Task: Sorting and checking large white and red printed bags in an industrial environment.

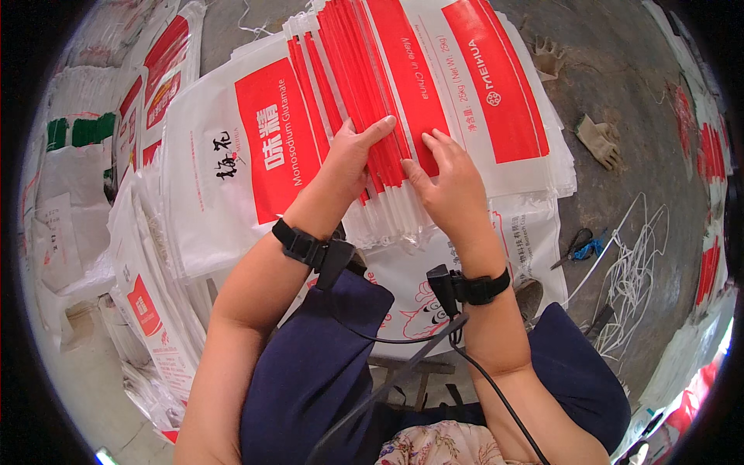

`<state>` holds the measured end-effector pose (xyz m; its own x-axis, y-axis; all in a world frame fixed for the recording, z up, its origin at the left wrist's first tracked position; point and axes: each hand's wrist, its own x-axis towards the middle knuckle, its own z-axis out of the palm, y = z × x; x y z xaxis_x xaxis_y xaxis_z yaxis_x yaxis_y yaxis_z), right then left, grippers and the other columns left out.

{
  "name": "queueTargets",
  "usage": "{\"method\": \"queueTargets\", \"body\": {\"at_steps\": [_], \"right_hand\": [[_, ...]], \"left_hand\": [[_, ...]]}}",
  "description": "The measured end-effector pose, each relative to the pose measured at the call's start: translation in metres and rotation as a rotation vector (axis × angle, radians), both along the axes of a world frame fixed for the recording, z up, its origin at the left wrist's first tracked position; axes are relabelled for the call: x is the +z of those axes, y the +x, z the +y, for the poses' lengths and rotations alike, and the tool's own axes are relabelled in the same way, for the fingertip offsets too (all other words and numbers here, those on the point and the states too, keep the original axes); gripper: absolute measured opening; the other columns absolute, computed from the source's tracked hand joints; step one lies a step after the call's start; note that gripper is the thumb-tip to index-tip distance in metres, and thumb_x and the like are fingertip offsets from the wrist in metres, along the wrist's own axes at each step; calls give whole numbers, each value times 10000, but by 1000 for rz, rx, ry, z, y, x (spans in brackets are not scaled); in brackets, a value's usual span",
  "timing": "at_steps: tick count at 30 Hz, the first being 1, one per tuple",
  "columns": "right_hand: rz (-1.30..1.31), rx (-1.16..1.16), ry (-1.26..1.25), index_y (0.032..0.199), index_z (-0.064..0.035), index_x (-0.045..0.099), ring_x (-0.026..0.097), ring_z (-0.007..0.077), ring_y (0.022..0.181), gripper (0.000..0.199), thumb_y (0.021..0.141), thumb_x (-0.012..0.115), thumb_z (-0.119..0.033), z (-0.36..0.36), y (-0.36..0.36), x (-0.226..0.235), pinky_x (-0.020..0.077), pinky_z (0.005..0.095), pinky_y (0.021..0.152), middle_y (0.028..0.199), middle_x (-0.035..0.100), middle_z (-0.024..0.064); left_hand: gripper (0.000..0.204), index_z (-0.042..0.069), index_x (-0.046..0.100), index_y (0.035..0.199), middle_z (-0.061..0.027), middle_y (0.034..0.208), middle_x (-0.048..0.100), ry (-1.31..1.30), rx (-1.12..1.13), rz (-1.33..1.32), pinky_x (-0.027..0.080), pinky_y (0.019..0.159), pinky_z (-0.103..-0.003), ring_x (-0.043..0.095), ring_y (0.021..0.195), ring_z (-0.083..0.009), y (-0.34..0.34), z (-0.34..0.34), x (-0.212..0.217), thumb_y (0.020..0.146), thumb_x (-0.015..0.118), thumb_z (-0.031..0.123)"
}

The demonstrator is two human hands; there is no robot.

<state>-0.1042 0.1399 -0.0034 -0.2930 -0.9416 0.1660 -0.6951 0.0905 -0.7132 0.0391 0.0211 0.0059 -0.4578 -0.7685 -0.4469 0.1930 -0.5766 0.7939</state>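
A fanned stack of white woven sacks with red panels (387, 85) lies in front of me, its edges overlapping like a deck. My left hand (349, 159) rests flat on the fanned edges, fingers stretched across the red stripes. My right hand (446, 182) presses on the same edges just to the right, fingers spread on the sacks. Both wrists carry black straps with small black devices and a cable. Neither hand closes around a sack; they lie on top of the pile.
More piles of the same sacks lie at the left (147, 232) and along the right rim (709, 155). Two worn work gloves (598, 141) lie on the concrete floor, with blue-handled scissors (577, 246) and loose white cords (628, 287) to the right.
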Motion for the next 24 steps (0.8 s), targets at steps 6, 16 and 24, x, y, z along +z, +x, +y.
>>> {"method": "queueTargets", "body": {"at_steps": [6, 16, 24], "right_hand": [[12, -9, -17, 1268, 60, 634, 615, 396, 1227, 509, 928, 685, -315, -3, 0, 6, 478, 459, 1064, 1297, 642, 271], [-264, -205, -106, 1307, -13, 641, 677, 363, 1114, 374, 949, 597, -114, -1, -6, 8, 554, 428, 924, 1205, 690, 222], [-122, -26, -88, 1181, -39, 720, 695, 328, 973, 291, 916, 666, -149, 1, -1, 23, 560, 417, 843, 1096, 702, 160]], "left_hand": [[501, 26, 496, 1343, -142, 1203, 671, -3, 15, 22, 637, 858, -381, 718, 1039, -242, -4, 1, -3, 928, 753, 141], [594, 25, 448, 1380, -159, 1238, 643, -26, 29, 13, 629, 894, -407, 697, 1090, -244, -3, 1, -10, 922, 782, 206], [602, 35, 437, 1390, -136, 1260, 636, -9, 11, 106, 627, 894, -404, 690, 1103, -234, -1, 1, -14, 944, 770, 262]]}}
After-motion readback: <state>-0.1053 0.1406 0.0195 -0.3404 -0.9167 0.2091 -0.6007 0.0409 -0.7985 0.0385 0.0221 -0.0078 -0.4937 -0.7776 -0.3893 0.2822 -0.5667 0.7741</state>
